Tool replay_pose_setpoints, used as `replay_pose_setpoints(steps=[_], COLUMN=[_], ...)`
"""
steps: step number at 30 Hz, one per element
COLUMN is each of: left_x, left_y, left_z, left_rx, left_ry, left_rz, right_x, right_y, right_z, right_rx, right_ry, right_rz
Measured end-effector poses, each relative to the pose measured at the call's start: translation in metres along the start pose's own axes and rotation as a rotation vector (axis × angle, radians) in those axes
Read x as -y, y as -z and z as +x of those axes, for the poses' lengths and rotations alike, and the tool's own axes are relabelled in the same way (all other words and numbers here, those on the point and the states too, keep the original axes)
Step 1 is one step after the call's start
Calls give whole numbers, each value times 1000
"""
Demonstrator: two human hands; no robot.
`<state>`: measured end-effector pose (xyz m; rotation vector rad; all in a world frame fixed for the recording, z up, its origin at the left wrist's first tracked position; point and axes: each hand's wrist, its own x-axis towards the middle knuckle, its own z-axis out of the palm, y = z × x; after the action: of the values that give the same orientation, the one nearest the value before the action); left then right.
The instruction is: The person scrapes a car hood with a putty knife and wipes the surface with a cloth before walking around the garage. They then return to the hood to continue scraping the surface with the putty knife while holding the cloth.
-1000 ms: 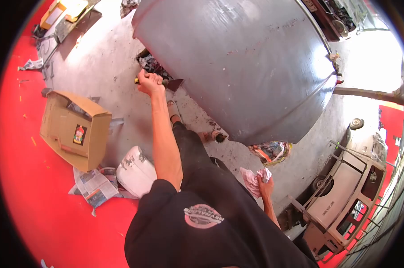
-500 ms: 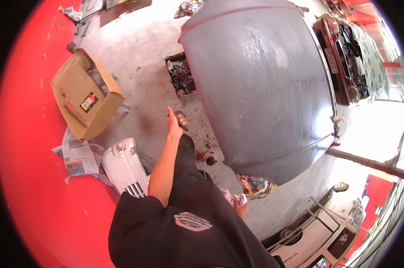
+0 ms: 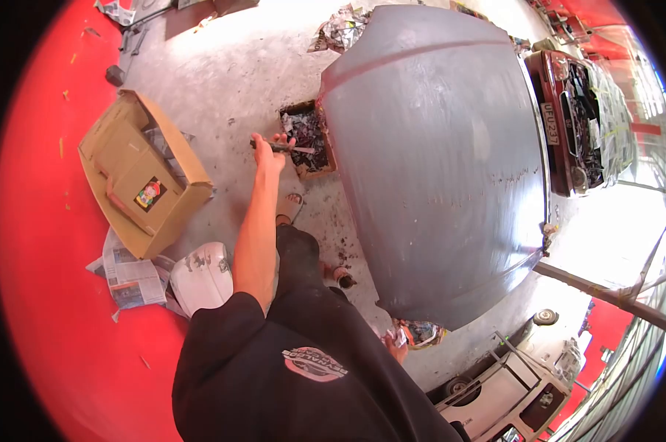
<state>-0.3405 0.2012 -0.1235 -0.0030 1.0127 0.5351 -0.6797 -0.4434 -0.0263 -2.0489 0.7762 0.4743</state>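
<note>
My left hand (image 3: 267, 156) is stretched forward, its fingers closed around a slim tool with a dark handle (image 3: 280, 147) and a pale, flat tip. I cannot make out the tool's exact kind. Just beyond the hand is a box (image 3: 320, 175) filled with dark scraps, partly under the edge of the grey car hood (image 3: 436, 162). The hood's surface looks dull, with glossy streaks. Low beside the hood's near corner, my right hand (image 3: 395, 350) is closed on a crumpled whitish cloth or paper (image 3: 400, 337), partly hidden by my shirt.
A cardboard box (image 3: 178, 221) stands at left, with newspaper (image 3: 130, 274) and a scuffed white car part (image 3: 200, 277) below it. Beyond the hood is a dark red car (image 3: 560, 125). A white vehicle (image 3: 495, 390) is at lower right, near a brown beam (image 3: 605, 291).
My left hand has moved forward toward the scrap-filled box, and the tool's pale tip now shows. My right hand still holds the crumpled piece. The view has shifted slightly.
</note>
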Motion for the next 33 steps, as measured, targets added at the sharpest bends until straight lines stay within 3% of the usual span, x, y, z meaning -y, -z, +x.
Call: replay_pose_setpoints(steps=[2, 5, 6, 10, 15, 18, 21, 24, 27, 30, 33], left_x=[-5, -1, 1, 12, 25, 26, 28, 34, 48, 47, 25], left_y=[-31, -63, -74, -128, -144, -146, -160, -154, -144, -146, -151], left_z=[20, 65, 70, 60, 47, 44, 28, 31, 9, -5, 26], left_rx=[14, 158, 130, 88, -36, 2, 114, 54, 4, -27, -2], left_ry=[-2, -15, -21, -114, -188, -165, -222, -239, -209, -234, -280], left_rz=[-42, 7, 5, 129, 218, 268, 437, 369, 419, 461, 280], right_x=[-7, 44, 86, 94, 105, 153, 145, 93, 124, 113, 117], right_y=[-9, -33, -48, -74, -101, -114, -118, -111, -106, -107, -104], right_z=[4, -19, -35, -46, -68, -85, -84, -63, -62, -58, -59], right_rx=[-5, -52, -61, -33, -111, -99, -68, -140, -83, -108, -128], right_ry=[43, -8, -45, -126, -124, -310, -311, -135, -197, -97, -105], right_rz=[-80, -294, -262, -134, 26, 54, 93, 14, -113, -152, -173])
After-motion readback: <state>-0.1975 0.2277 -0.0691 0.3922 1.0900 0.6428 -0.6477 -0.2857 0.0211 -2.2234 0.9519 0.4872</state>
